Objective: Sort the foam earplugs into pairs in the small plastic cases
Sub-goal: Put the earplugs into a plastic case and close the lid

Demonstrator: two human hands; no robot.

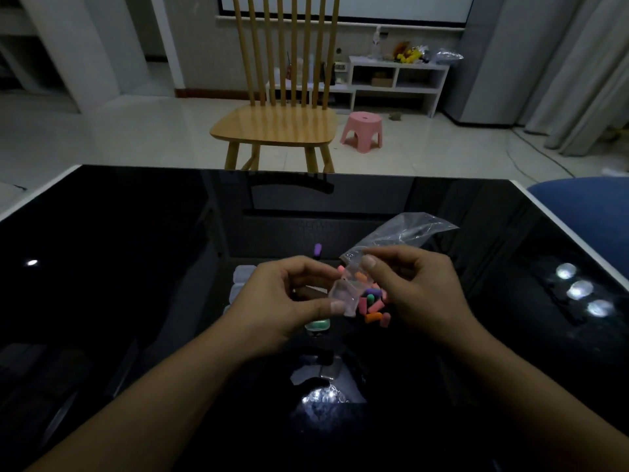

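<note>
Over the black desk (pixel 136 267), the left hand (pixel 286 298) and right hand (pixel 412 291) each pinch a clear plastic bag (pixel 394 236) between them, holding orange, pink, green foam earplugs (pixel 372 303), with pale plastic cases (pixel 243 272) behind the left hand and one purple earplug (pixel 317 250) beyond.

On the table (pixel 136 233), a heap of earplugs (pixel 373 303) lay between the left hand (pixel 289 298) and right hand (pixel 415 291). A bag (pixel 401 233) rose above and behind the heap; one stray earplug (pixel 317 251) stood behind it, small cases (pixel 243 275) to its left. A chair (pixel 275 124) stood beyond the table.
</note>
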